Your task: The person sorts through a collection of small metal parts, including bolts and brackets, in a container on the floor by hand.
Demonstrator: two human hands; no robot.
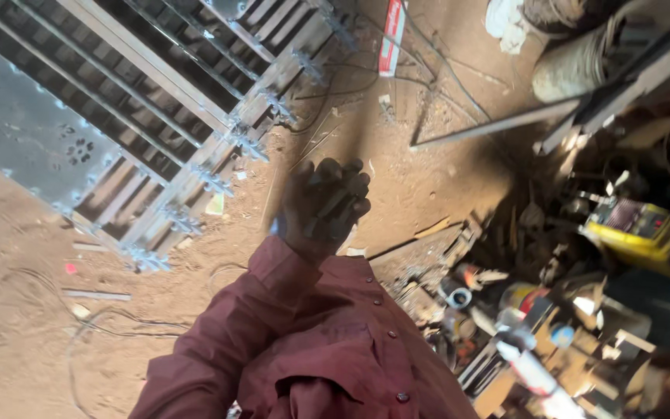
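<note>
My left hand (pixel 321 208) is raised in front of my chest, out of a maroon shirt sleeve (pixel 234 326). Its fingers are closed around several small dark metal pieces (pixel 336 203), which lie stacked across the palm. My right hand is not in view. Beyond the hand, a grey steel gate frame (pixel 157 116) with bars and small decorative fittings lies flat on the sandy ground at the upper left.
A heap of scrap metal, cans and tools (pixel 521 310) fills the right side, with a yellow welding machine (pixel 641 233) in it. A long steel bar (pixel 498 124), thin cables (pixel 428 54) and a red-and-white box (pixel 391 35) lie on the dirt. A drum (pixel 575 66) lies top right.
</note>
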